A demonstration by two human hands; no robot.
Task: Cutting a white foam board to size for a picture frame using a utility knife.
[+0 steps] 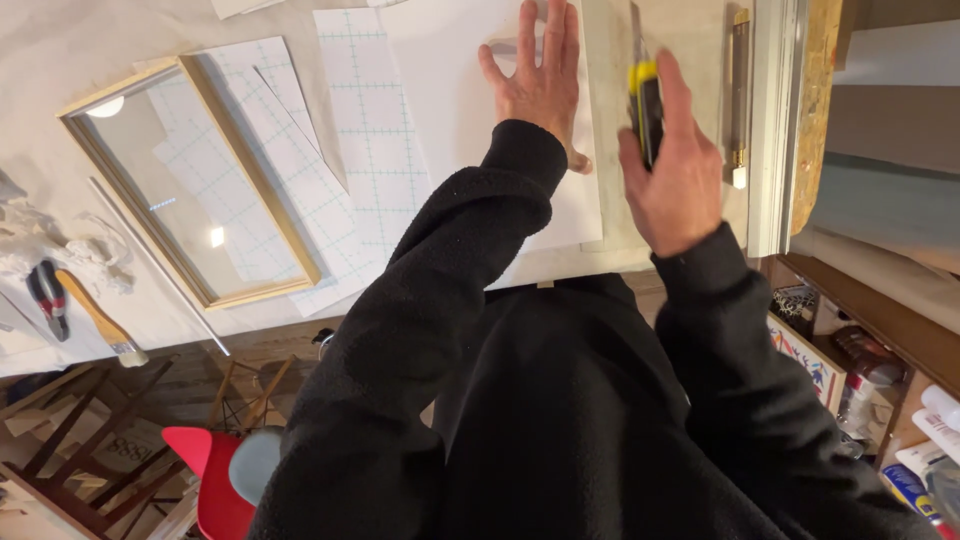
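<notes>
Head view: worktable (60, 60) seen from above.
Left hand (538, 80): spread flat, pressing white sheet (440, 90) near the table's far edge.
Right hand (675, 175): wrapped around yellow-and-black knife (645, 100), blade beside the sheet's right edge.
Packages: coloured boxes and tubes (930, 430) on shelves below the table's right edge.
Hidden: knife tip blurred.

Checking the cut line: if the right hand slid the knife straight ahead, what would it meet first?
The right hand with the utility knife points up the grey strip beside the white sheet; nothing blocks it within view.
</notes>
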